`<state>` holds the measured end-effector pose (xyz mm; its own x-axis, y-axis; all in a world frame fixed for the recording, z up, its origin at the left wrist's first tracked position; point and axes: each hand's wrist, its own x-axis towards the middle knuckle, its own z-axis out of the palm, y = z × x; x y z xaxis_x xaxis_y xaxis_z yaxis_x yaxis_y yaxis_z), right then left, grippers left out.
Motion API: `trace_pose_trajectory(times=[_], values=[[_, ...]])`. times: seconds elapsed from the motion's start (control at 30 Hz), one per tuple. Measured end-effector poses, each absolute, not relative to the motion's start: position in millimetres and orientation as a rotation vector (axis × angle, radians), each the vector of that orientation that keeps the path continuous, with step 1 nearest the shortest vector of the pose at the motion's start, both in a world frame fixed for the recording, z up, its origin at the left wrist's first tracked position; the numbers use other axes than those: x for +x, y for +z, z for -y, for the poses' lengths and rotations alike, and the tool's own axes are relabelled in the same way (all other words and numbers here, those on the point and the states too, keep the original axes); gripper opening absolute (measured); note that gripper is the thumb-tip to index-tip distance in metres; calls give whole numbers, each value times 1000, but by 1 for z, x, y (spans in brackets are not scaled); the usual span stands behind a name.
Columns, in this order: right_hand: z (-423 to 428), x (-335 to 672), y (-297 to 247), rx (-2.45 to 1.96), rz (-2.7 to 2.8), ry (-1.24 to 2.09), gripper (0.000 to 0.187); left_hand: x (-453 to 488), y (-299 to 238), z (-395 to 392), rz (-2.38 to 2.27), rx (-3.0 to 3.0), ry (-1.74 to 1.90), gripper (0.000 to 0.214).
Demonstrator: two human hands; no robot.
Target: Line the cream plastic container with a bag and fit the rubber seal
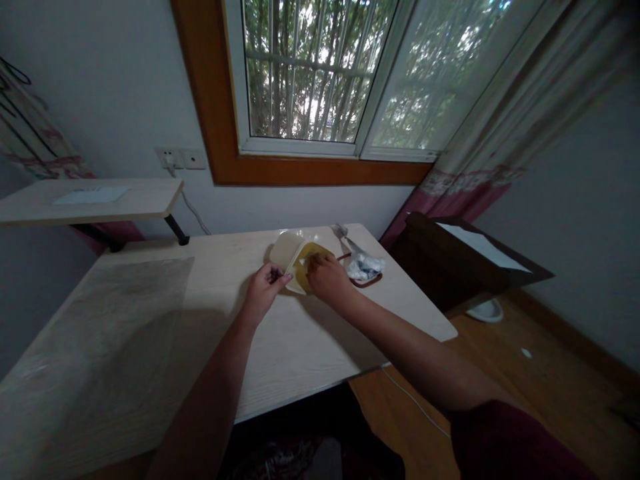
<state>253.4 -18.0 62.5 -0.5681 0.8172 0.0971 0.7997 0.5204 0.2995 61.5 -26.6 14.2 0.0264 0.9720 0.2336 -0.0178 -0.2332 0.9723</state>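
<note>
A pale yellow, soft pouch-like item [293, 257] lies on the light wooden table [200, 333], near its far right part. My left hand [263, 290] pinches the item's near left edge with closed fingers. My right hand [327, 277] rests on its right side, fingers curled onto the yellow inner part. What the item is exactly cannot be made out.
A crumpled clear plastic wrapper [365, 267] lies on a small dark tray [367, 280] right of my hands. A clear plastic sheet [100, 333] covers the table's left part. A side shelf [90, 199] stands at left, a dark cabinet [465, 263] at right.
</note>
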Motion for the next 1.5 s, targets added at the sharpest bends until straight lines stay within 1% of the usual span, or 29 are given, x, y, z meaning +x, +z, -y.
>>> trace_pose_trajectory(times=[0.23,0.37,0.6,0.83,1.23,1.5], values=[[1,234,45,1459,-2645,383,31,58,14,28,-1044,1404,1378,26],[-11,227,38,1411,-2576,303,25,57,11,26,-1035,1421,1382,25],[-23,217,36,1437,-2491,192,29,55,9,23,-1048,1385,1405,27],[-27,211,32,1452,-2431,112,27,51,6,22,-1095,1410,1445,27],[-27,209,32,1450,-2422,86,29,52,-1,20,-1112,1439,1513,23],[-27,205,34,1436,-2399,71,29,45,-1,18,-1201,1741,1621,18]])
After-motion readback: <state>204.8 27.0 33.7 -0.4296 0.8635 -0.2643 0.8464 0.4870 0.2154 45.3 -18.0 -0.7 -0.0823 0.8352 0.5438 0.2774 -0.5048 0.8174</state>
